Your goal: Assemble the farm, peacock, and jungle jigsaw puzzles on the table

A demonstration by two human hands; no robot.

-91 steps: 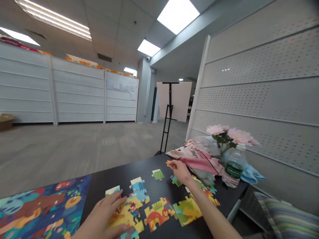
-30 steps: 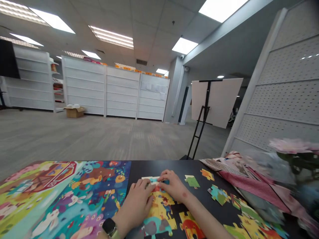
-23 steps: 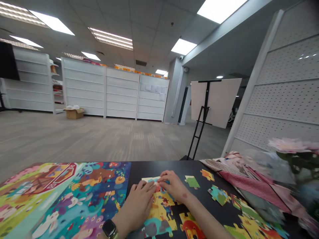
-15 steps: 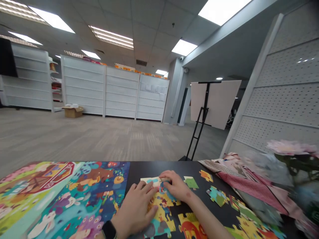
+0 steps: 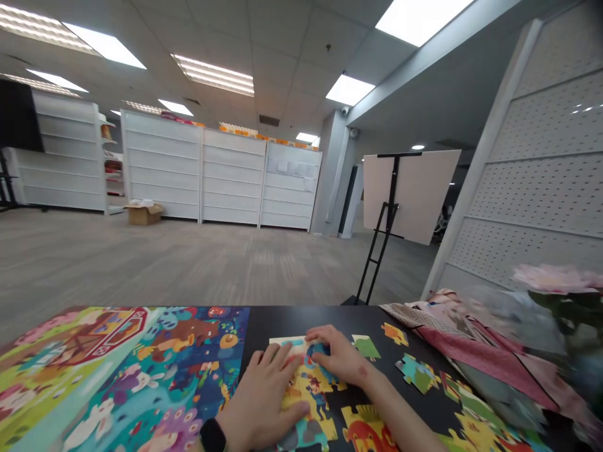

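A partly joined jigsaw puzzle (image 5: 316, 397), yellow with cartoon figures, lies on the black table. My left hand (image 5: 264, 398), wearing a dark watch, rests flat over its left side with fingers stretched out. At the upper right corner my right hand (image 5: 340, 356) bends its fingers and thumb round a blue-patterned puzzle piece (image 5: 321, 350), which stays down against the joined part. Whether that piece is fully locked in, I cannot tell. Just right of the joined part is a piece with a red-brown animal face (image 5: 365, 432), partly under my right forearm.
Loose pieces lie to the right: a green one (image 5: 365, 346), an orange one (image 5: 394, 334), a teal one (image 5: 418, 373) and a yellow pile (image 5: 480, 427). Two colourful picture sheets (image 5: 155, 383) cover the left. A pink cloth bag (image 5: 494, 358) and flowers (image 5: 556, 279) stand at the right edge.
My right fingers and thumb have spread slightly, showing more of the blue-patterned piece. My left hand stays on the puzzle, its fingers barely shifted. The whole view has swung slightly.
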